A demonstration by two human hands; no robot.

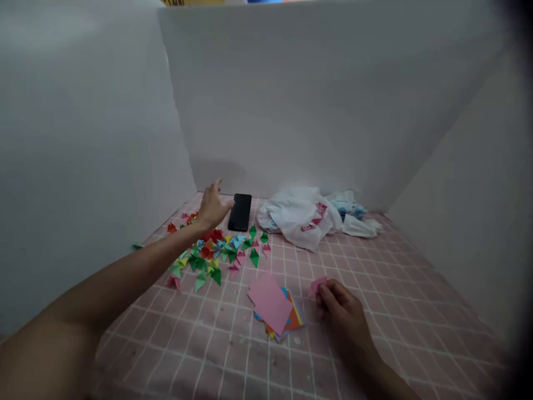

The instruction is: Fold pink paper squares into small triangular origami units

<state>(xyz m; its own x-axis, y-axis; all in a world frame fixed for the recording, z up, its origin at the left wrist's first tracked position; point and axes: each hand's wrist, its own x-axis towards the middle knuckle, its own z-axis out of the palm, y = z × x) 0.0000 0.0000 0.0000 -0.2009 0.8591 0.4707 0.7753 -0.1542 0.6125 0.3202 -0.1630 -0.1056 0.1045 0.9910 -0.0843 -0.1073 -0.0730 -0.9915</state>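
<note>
My left hand (214, 206) reaches far forward over a spread of small folded paper pieces (214, 250) in green, red, pink, yellow and blue. Its fingers are apart and nothing is in them. Just right of that hand lies a black smartphone (240, 212), screen up. At the front right, my right hand (339, 305) pinches a folded pink paper piece (317, 286) between thumb and fingers, held over the tabletop. Left of it rests a stack of coloured paper sheets (270, 303), pink on top, with orange, blue, yellow and lilac edges showing beneath.
A crumpled white plastic bag (300, 216) with red print sits by the back wall, beside another bag (350, 211) with blue marks. Pale walls (283, 100) close in the back and both sides. A pink checked cloth (200, 344) covers the surface.
</note>
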